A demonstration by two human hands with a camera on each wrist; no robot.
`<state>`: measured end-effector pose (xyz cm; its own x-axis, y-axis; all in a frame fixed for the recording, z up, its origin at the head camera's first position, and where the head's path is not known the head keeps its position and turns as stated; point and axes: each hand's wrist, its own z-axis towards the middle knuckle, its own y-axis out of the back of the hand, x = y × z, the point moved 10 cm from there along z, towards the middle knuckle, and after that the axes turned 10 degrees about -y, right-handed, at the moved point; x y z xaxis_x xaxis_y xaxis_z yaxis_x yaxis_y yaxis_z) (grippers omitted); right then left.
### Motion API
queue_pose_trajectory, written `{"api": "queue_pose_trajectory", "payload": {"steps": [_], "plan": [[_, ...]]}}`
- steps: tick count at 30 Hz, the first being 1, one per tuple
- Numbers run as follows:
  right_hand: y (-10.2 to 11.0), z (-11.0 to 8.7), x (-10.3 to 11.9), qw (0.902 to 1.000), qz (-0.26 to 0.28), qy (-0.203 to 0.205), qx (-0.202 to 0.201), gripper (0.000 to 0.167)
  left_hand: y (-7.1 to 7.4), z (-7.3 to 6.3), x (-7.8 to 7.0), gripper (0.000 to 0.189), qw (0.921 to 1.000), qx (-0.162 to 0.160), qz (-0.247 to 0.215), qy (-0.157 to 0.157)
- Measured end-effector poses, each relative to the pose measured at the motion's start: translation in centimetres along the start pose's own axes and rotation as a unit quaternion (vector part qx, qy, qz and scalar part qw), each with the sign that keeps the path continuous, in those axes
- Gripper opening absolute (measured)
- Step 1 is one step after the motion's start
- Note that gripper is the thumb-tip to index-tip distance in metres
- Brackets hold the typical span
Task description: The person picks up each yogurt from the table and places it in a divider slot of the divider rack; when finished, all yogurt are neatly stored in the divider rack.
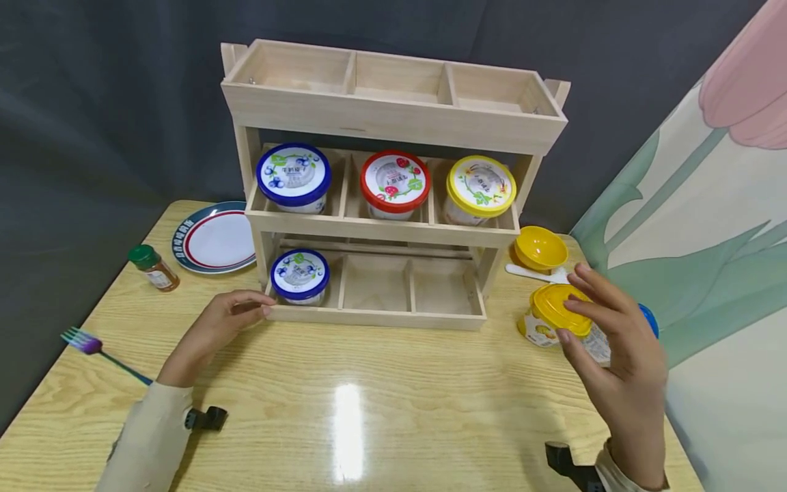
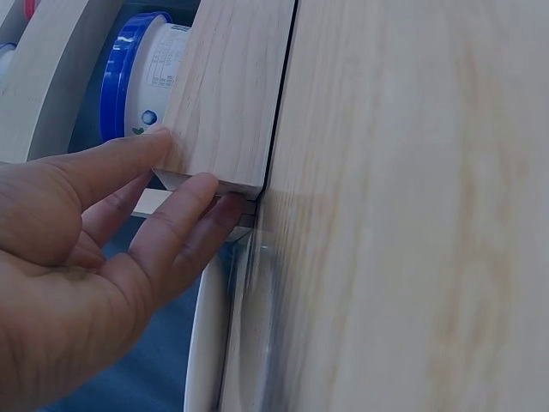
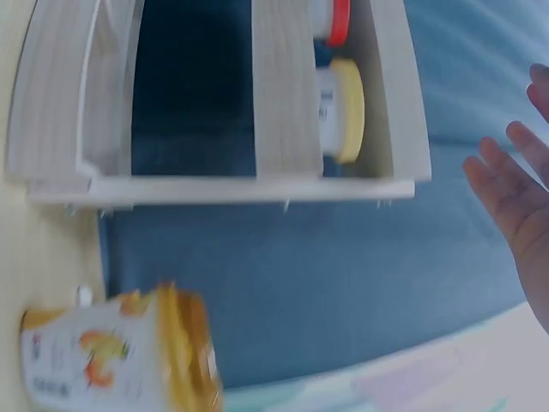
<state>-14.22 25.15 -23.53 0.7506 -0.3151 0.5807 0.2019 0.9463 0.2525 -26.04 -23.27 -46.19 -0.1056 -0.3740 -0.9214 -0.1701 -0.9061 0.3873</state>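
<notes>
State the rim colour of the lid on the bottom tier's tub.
Blue; the lid shows best in the head view.

A pale wood-grained table (image 1: 277, 396) carries a white plate (image 1: 221, 239) at the far left, with a dark blue rim, white lettering on it and a red ring inside. Just beside the plate is a small jar (image 1: 154, 268) with a green lid and reddish-brown contents. Nearer, a rainbow-coloured fork (image 1: 92, 346) lies with its tines at the table's left edge. At the far right sits a yellow bowl (image 1: 541, 247), a white utensil (image 1: 527, 272) just in front of it. Behind hangs a dark curtain (image 1: 123, 102); the right-hand wall (image 1: 725, 383) bears a pink flower (image 1: 747, 96) and green leaves (image 1: 688, 273).
</notes>
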Motion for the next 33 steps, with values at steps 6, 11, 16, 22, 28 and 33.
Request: {"api": "queue_pose_trajectory", "payload": {"steps": [6, 11, 16, 22, 28, 33], "plan": [[4.3, -2.2, -2.1, 0.9916, 0.038, -0.084, -0.09, 0.03, 0.1, 0.1, 0.0, 0.03, 1.0, -0.001, 0.001, 0.001], [7.2, -3.7, -4.4, 0.9787, -0.042, -0.145, -0.14, 0.029, 0.2, 0.1, 0.2, 0.03, 1.0, -0.002, 0.001, 0.003], [8.9, -4.8, -6.6, 0.9521, -0.175, -0.204, -0.146, 0.03, 0.2, -0.2, 0.4, 0.031, 0.9999, -0.001, 0.005, 0.01], [10.9, -5.9, -8.2, 0.9161, -0.287, -0.218, -0.176, 0.025, 0.1, -0.4, 0.4, 0.031, 0.9999, 0.002, 0.006, 0.009], [12.9, -7.9, -12.0, 0.9036, -0.264, -0.285, -0.182, 0.032, 0.1, -0.2, 0.1, 0.031, 1.0, 0.0, 0.008, 0.005], [13.9, -9.8, -15.2, 0.8818, -0.256, -0.353, -0.18, 0.038, 0.0, -0.1, 0.1, 0.03, 1.0, 0.002, 0.002, -0.001]]}}
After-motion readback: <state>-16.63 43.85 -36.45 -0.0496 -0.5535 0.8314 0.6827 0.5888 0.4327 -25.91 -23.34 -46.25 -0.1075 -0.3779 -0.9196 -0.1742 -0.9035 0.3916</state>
